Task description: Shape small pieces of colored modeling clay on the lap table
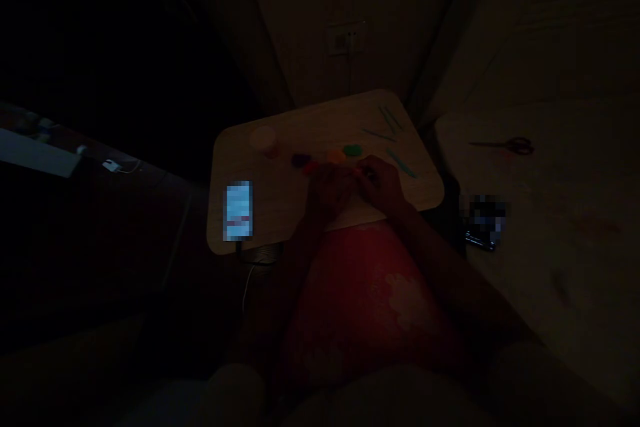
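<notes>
In dim light, both hands meet over a small wooden table (pixel 280 200). My left hand (pixel 329 192) is closed, with its fingers bent toward the other hand. My right hand (pixel 383 181) is closed in a pinch beside it. Between the fingertips shows a small orange-red piece (pixel 356 172), apparently soft like modelling clay; the dark hides its shape. Just beyond the hands lie a purple lump (pixel 301 160), a red lump (pixel 311 167), an orange lump (pixel 336 157) and a green lump (pixel 353 149). Several thin blue-green sticks (pixel 401 163) rest at the table's right side.
A pale cup-like container (pixel 263 140) stands at the back left. Nearer, a lit phone (pixel 238 211) lies at the left edge with a cable below. Scissors (pixel 517 145) and a dark shiny object (pixel 483 223) are on the surface to the right. A wall socket (pixel 347 38) is behind.
</notes>
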`<action>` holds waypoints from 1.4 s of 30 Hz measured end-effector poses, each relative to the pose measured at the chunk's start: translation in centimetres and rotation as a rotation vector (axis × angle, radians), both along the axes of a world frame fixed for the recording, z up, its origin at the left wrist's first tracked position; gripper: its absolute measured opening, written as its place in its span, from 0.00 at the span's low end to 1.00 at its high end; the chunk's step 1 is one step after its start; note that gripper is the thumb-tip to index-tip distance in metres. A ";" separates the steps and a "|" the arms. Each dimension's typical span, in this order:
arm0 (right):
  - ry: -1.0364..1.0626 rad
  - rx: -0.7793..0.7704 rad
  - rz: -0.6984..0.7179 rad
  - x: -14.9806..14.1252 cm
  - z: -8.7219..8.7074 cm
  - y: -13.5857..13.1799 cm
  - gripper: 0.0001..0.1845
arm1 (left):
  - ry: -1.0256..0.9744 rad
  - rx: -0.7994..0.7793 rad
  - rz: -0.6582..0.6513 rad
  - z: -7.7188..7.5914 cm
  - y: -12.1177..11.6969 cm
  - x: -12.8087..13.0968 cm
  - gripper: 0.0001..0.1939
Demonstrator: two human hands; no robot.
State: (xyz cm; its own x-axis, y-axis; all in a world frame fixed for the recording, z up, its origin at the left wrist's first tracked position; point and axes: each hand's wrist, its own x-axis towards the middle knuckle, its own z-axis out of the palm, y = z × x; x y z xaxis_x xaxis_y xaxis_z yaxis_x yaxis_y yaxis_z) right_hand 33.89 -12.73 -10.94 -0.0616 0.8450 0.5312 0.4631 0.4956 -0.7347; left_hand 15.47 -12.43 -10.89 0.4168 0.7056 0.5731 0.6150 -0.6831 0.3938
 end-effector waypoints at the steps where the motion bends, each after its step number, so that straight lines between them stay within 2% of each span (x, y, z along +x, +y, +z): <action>1: 0.005 0.005 -0.009 0.0 0.0 0.0 0.18 | -0.001 0.001 0.007 0.0 0.0 0.0 0.15; 5: 0.039 0.003 -0.028 0.1 -0.2 0.0 0.16 | -0.008 0.021 0.024 0.0 0.0 0.0 0.14; 13: 0.042 0.015 -0.043 0.1 -0.5 0.2 0.19 | -0.016 0.045 0.012 0.0 0.1 0.0 0.13; 20: 0.014 -0.003 -0.013 0.0 -0.5 0.2 0.16 | -0.026 0.034 0.006 0.2 0.0 0.1 0.13; 25: 0.023 -0.023 -0.053 0.1 -0.3 0.0 0.23 | -0.055 0.001 0.002 0.2 0.0 0.3 0.12; 36: 0.000 -0.096 0.149 0.1 -0.1 0.1 0.22 | -0.029 0.043 0.035 -0.5 0.1 -0.1 0.16; 42: 0.029 -0.092 0.147 0.3 -0.4 0.0 0.23 | -0.043 0.057 0.029 -0.6 -0.2 -0.2 0.15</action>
